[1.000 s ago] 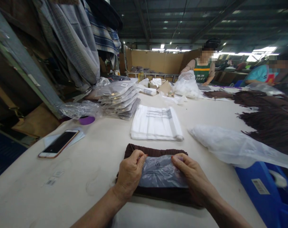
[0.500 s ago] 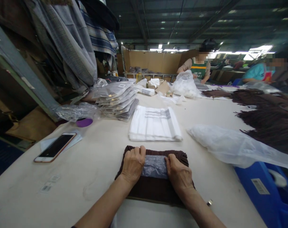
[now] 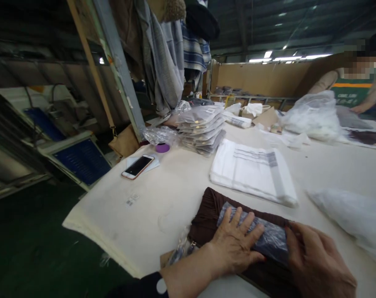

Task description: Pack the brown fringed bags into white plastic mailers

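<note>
A folded dark brown cloth [image 3: 206, 211], fringed like a scarf, lies on the table at the lower right, turned at an angle. Across its top runs a crinkled greyish plastic strip [image 3: 270, 238]. My left hand [image 3: 237, 240] rests on the strip and cloth, palm down with fingers spread. At the right end, my right hand [image 3: 318, 256] is bent round the cloth, its thumb against the end of the strip; some fingertips are hidden. A small metal fitting and clear plastic [image 3: 183, 248] show by the cloth's left end.
Beyond the cloth lies a folded white striped textile [image 3: 250, 171]. A stack of bagged items [image 3: 202, 128], a purple tape roll [image 3: 162, 147] and a phone [image 3: 138, 166] are to the left. Clear plastic bags [image 3: 349, 215] lie right. A co-worker [image 3: 350, 93] stands across the table [image 3: 175, 182].
The view has swung left, and the brown cloth now sits angled at lower right. My left hand has gone from a curled grip to lying flat with spread fingers; my right stays at the right end.
</note>
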Tool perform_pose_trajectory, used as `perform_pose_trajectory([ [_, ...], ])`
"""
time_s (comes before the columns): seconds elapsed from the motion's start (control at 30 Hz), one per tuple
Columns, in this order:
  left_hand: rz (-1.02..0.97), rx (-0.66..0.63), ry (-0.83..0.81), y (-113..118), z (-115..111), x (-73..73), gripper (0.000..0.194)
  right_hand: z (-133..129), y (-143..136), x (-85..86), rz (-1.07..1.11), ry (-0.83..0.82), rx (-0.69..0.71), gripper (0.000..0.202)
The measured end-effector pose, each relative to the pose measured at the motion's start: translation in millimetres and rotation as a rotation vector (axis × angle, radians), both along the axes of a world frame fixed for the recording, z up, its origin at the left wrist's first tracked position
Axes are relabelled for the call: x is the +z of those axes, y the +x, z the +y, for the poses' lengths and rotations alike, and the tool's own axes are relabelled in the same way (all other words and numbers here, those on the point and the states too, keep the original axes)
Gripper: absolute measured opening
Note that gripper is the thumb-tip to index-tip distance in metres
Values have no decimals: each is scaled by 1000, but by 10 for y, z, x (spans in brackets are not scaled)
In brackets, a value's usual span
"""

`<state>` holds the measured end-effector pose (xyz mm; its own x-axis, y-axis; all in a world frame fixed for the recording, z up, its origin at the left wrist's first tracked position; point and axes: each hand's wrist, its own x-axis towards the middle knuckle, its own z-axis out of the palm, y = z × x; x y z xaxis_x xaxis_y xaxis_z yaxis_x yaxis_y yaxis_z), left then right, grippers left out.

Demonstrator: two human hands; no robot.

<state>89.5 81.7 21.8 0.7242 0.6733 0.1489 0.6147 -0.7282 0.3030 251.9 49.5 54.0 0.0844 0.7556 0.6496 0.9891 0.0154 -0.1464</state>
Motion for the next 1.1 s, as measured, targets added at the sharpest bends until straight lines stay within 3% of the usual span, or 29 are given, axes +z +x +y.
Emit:
perform_pose_trajectory([
  [0.1,-37,8,-37,21,20,41,62,59,-162,-135,-79,42,403,36],
  [0.2,-40,-83,-98,-74,99,156,70,139,-239,-419,-309,14,519,45],
  [0.27,-94,-115,-170,-278,162,292,62,164,-246,-560,-385,-9,492,46],
  [0.3,-153,-62,-199,-426,179,367,52,167,-250,-596,-400,-37,460,46],
  [0.43,-315,518,-217,-1151,9,557,20,153,-301,-571,-397,-110,342,54],
  [0.53,-253,735,-311,-1535,-397,485,22,149,-339,-527,-399,-96,355,52],
  [0.6,-189,840,-482,-1601,-708,370,16,149,-350,-524,-389,-107,358,51],
  [0.67,-115,885,-540,-1533,-951,263,7,148,-353,-533,-366,-141,342,51],
  [0.77,-5,867,-528,-1366,-1078,205,18,143,-355,-540,-346,-156,322,54],
  [0.87,-10,855,-652,-1362,-969,284,14,141,-356,-540,-359,-144,322,55],
  [0.97,-43,823,-691,-1548,-780,426,9,145,-360,-544,-355,-115,317,53],
  [1.1,254,774,-370,-1784,-572,556,15,153,-366,-553,-335,-69,312,52],
])
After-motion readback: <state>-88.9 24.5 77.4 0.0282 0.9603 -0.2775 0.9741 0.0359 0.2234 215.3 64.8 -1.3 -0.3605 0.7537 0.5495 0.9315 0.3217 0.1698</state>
